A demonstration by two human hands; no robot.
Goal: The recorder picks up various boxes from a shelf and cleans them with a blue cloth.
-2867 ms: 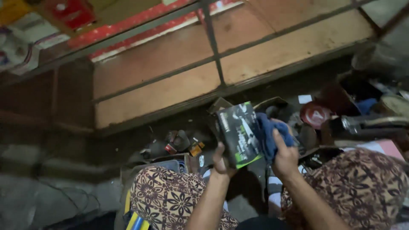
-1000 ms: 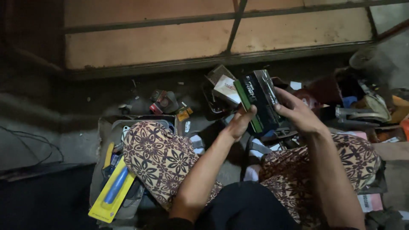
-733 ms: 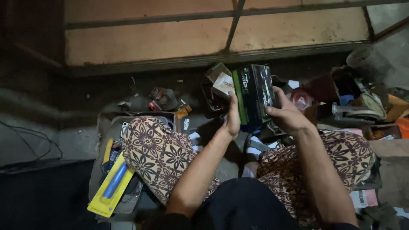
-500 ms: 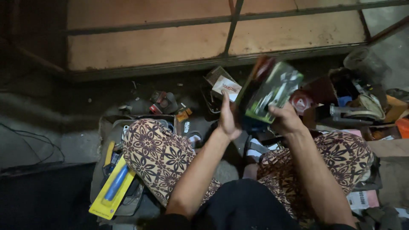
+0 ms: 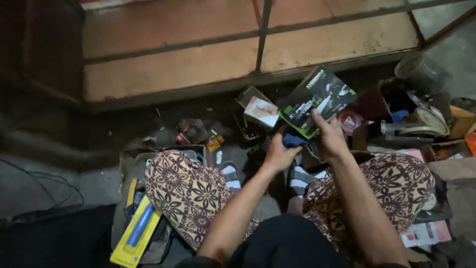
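Item: a flat black-and-green printed carton point(image 5: 317, 101), rectangular, held tilted above a cluttered floor, in front of the seated person's knees and just below a wooden-panelled frame point(image 5: 258, 54). The right hand point(image 5: 329, 139) pinched it at the lower edge, thumb up on the printed face and fingers behind; the left hand point(image 5: 279, 155) sat just beneath, curled around a blue cloth point(image 5: 293, 140), though whether it also touched the carton could not be told. Handling, as judged: light, stiff cardboard with a glossy and probably slippery face, corners liable to crush; best taken along the long edges with both hands rather than by one corner. Whether it held anything was not shown. Surroundings: a small white-and-red box point(image 5: 262, 110) just left of it, a red round lid point(image 5: 351, 120) beside it on the right, a yellow blister pack with a blue tool point(image 5: 137, 233) by the left knee, striped sandals point(image 5: 229, 174) between the patterned trouser legs. Obscured: the carton's lower corner behind the fingers; the heap at far right was dim and cut off by the frame edge, its parts hard to name.
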